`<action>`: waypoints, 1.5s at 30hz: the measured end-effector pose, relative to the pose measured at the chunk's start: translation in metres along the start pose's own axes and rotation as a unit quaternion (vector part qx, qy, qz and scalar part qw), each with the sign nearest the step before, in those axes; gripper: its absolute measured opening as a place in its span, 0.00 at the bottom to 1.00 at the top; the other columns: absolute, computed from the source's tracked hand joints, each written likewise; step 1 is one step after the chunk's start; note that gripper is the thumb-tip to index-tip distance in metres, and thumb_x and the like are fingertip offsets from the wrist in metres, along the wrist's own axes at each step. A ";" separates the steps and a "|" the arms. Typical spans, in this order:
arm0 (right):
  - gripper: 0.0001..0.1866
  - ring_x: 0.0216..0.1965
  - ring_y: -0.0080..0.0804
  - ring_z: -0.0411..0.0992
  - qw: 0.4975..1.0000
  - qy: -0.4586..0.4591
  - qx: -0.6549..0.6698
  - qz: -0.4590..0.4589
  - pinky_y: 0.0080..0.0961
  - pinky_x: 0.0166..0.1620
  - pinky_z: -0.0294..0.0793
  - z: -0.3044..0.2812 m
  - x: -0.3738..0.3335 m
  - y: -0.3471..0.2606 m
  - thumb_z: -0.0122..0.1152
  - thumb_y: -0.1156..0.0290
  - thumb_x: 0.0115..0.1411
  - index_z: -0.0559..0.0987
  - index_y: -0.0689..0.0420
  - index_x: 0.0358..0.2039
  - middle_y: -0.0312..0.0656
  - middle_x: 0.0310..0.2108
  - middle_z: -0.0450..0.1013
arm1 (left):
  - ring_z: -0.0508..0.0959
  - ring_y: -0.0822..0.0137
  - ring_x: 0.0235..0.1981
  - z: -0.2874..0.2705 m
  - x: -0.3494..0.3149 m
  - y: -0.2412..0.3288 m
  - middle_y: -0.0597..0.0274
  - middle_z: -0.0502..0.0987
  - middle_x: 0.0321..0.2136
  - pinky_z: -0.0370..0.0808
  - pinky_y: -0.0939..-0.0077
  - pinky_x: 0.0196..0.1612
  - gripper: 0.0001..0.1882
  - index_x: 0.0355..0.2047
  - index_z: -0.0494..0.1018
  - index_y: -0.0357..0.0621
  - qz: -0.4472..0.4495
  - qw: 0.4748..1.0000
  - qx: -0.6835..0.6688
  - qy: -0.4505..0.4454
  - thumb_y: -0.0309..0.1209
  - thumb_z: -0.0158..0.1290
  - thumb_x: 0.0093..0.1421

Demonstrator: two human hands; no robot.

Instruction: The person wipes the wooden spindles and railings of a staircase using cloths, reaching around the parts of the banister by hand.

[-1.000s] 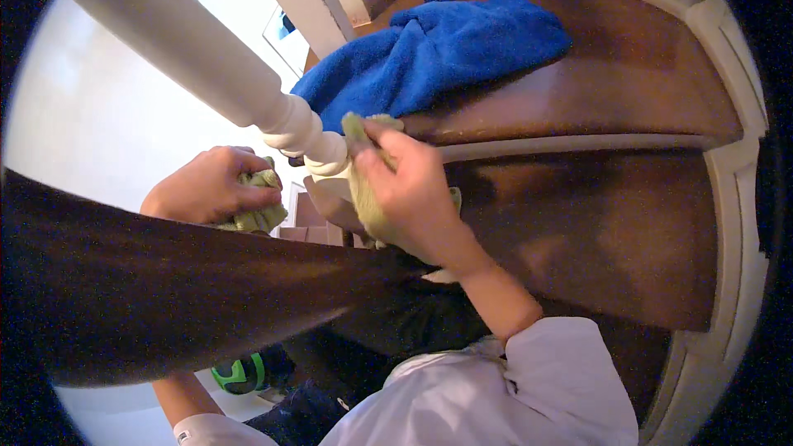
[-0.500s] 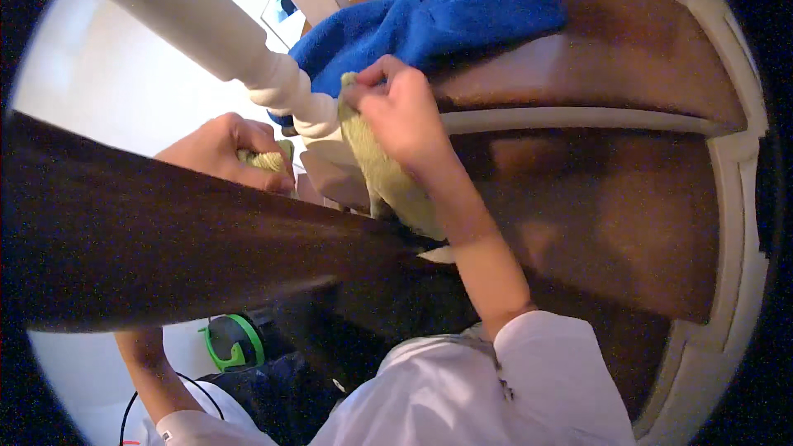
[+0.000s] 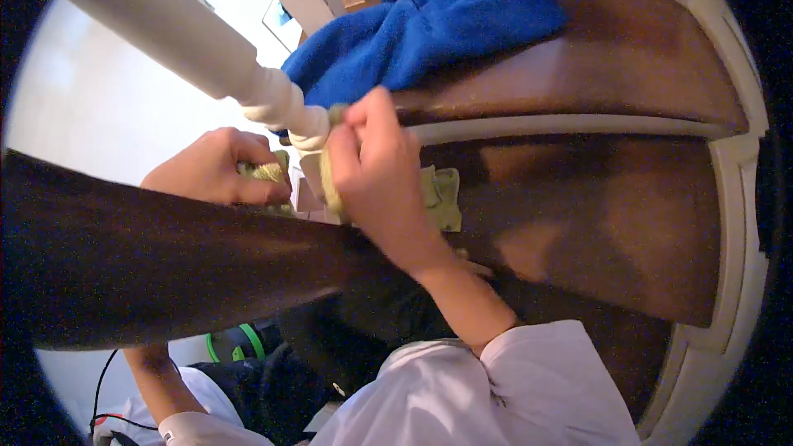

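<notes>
A yellow-green cloth [image 3: 442, 198] runs around the lower part of a white turned baluster [image 3: 285, 107] on a staircase. My left hand [image 3: 216, 167], reaching past the far side of the dark handrail, is closed on one end of it, left of the baluster. On the other side, my right hand [image 3: 376, 169] pinches the cloth close against the baluster's base. Part of the cloth hangs out from behind the right hand over the brown step. The stretch behind the baluster is hidden.
The dark wooden handrail [image 3: 165, 256] crosses in front of me at the left. A blue towel [image 3: 429, 29] lies on the upper brown stair tread [image 3: 644, 58]. White trim [image 3: 578, 124] edges the steps. Below the rail sits a black and green object [image 3: 235, 343].
My right hand has come down and nearer, drawing the cloth in low by the baluster; a loose end now shows to its right. My left hand has shifted slightly left, still gripping.
</notes>
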State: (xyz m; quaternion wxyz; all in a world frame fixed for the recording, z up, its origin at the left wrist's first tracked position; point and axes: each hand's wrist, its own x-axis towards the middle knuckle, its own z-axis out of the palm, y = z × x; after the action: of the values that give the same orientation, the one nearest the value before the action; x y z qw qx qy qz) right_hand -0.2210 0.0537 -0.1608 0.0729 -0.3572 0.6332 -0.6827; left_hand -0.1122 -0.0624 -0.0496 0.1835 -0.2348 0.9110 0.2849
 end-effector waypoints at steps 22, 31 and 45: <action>0.18 0.41 0.27 0.69 0.951 0.002 0.037 -0.308 0.27 0.45 0.67 0.026 0.031 0.033 0.44 0.66 0.63 0.68 0.63 0.48 0.47 0.41 0.71 | 0.76 0.61 0.32 -0.011 0.000 -0.007 0.56 0.75 0.29 0.70 0.68 0.39 0.13 0.32 0.77 0.40 -0.050 0.998 0.025 0.024 0.34 0.55 0.49; 0.13 0.48 0.50 0.66 0.963 -0.090 0.189 -0.171 0.38 0.52 0.63 0.023 0.007 0.024 0.45 0.75 0.58 0.70 0.64 0.43 0.56 0.43 0.69 | 0.77 0.60 0.32 -0.012 -0.022 -0.008 0.54 0.76 0.30 0.71 0.67 0.39 0.14 0.33 0.77 0.39 -0.072 0.996 0.051 0.014 0.36 0.56 0.50; 0.15 0.31 0.41 0.69 0.939 0.012 0.014 -0.344 0.33 0.36 0.71 0.001 -0.004 0.045 0.60 0.78 0.45 0.78 0.54 0.37 0.43 0.32 0.68 | 0.76 0.56 0.35 -0.013 -0.014 -0.008 0.53 0.76 0.32 0.71 0.66 0.40 0.15 0.33 0.77 0.39 -0.030 0.996 0.090 -0.002 0.38 0.56 0.50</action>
State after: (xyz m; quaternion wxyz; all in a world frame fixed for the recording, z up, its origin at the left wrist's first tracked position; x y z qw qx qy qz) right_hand -0.2329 0.0469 -0.2037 -0.1683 -0.5440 0.4629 -0.6793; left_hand -0.0987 -0.0719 -0.0361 0.2139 -0.2442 0.9251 0.1968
